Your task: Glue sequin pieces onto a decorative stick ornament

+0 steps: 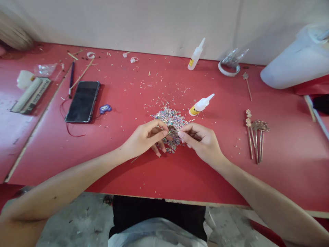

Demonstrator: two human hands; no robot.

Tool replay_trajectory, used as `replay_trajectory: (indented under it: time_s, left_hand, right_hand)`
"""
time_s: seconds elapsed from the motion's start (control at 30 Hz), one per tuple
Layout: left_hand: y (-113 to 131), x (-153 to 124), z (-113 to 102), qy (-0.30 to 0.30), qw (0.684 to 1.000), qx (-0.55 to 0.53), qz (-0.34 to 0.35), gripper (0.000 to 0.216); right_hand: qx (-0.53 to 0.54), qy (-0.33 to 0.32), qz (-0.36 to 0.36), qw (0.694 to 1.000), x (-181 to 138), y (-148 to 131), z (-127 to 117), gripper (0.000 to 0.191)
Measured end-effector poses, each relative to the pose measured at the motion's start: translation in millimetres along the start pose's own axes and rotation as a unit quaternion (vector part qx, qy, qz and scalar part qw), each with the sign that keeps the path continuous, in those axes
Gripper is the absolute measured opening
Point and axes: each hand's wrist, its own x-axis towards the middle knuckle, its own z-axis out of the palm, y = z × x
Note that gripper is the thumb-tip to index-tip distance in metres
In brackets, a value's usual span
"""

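Note:
Over a pile of glittering sequins (171,116), my left hand (147,135) is closed, thumb and forefinger pinched. A thin stick (135,159) pokes out below that hand; its other end, between the fingertips, appears to have a brownish, glittery head. My right hand (202,139) is pinched at the same spot, thumb against forefinger, almost meeting the left fingertips. Whatever small piece it grips is too small to make out. Just behind my right hand lies a glue bottle (199,105) with a yellow label and white nozzle.
Another glue bottle (196,55) is near the wall. Several glitter-headed sticks (255,140) lie right, below a white tape roll (228,70) and a large white cylinder (295,60). Left are a phone (83,102), a purple charm (105,109) and a knife box (33,96).

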Motion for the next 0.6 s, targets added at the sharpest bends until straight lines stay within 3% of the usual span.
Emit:
replay_trajectory:
  time_s: [0.4, 0.53, 0.6]
  left_hand:
    - [-2.8, 1.0, -0.9, 0.001, 1.000, 0.019, 0.010, 0.024]
    - [-2.4, 1.2, -0.5, 0.009, 1.000, -0.011, 0.006, 0.022]
    - [-1.4, 1.4, 0.1, 0.014, 1.000, -0.023, 0.004, 0.022]
  right_hand:
    - [-0.039, 0.003, -0.034, 0.999, -1.7, 0.5, 1.2, 0.014]
    - [-0.111, 0.058, -0.071, 0.990, -2.2, 5.5, -4.3, 0.010]
    - [-0.194, 0.094, -0.115, 0.970, -1.3, 9.4, -8.8, 0.007]
